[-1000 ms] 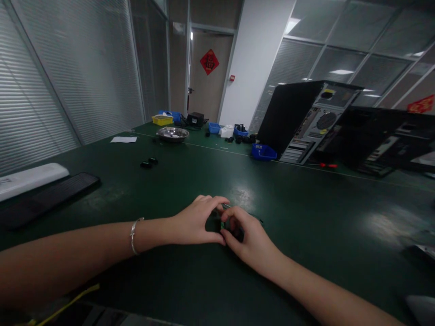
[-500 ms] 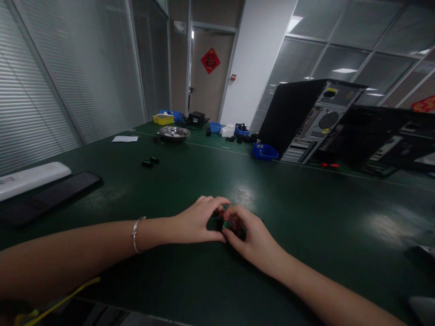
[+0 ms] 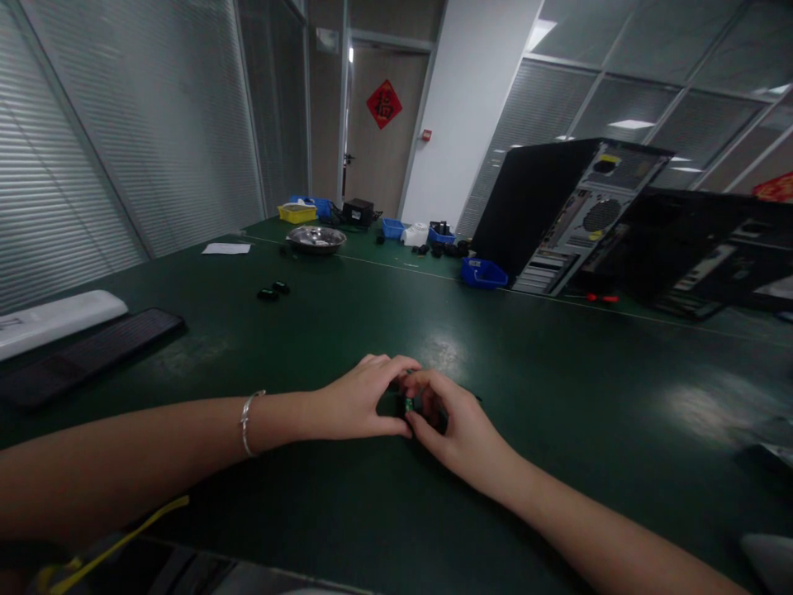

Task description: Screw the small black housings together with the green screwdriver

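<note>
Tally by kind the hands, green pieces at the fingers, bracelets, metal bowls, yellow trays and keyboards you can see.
Hands: 2 (left hand, right hand)
Green piece: 1 showing
Bracelet: 1
Metal bowl: 1
Yellow tray: 1
Keyboard: 1
Total: 7

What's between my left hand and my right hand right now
In the head view, a small green piece shows between your left hand and right hand, too small to identify.
</note>
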Motion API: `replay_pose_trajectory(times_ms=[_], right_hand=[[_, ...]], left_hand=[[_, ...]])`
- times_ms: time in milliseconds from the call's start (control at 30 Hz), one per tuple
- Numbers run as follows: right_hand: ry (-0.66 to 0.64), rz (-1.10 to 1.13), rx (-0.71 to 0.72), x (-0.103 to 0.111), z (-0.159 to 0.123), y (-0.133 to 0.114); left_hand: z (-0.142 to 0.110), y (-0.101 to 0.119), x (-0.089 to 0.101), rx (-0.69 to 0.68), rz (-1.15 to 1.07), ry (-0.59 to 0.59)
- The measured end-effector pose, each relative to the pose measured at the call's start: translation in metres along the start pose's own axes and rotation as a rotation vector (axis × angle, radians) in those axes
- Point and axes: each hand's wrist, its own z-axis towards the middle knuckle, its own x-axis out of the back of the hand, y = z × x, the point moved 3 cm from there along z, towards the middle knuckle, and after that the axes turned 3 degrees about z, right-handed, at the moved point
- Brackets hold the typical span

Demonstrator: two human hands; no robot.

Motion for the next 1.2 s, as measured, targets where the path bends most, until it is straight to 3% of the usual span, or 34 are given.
replay_pose_trajectory(times_ms=[133, 367, 567, 1067, 1200], right_hand=[[-0.008, -0.016, -0.008, 0.000, 0.000, -0.001], [-0.019, -0.008, -0.038, 0.002, 0.000, 0.000], [-0.023, 0.025, -0.046, 0.002, 0.000, -0.001], [-0.045, 0.044, 0.031, 0.001, -0.004, 0.005], [-0.056, 0.103, 0.013, 0.001, -0.004, 0.006]], left_hand=[[0.000, 0.001, 0.000, -0.027, 0.009, 0.021], [-0.003, 0.004, 0.011, -0.215, 0.183, 0.164], [-0.006, 0.002, 0.009, -0.434, 0.320, 0.027], [-0.004, 0.006, 0.006, -0.558, 0.321, 0.001], [-0.001, 0.010, 0.007, -0.562, 0.378, -0.077]])
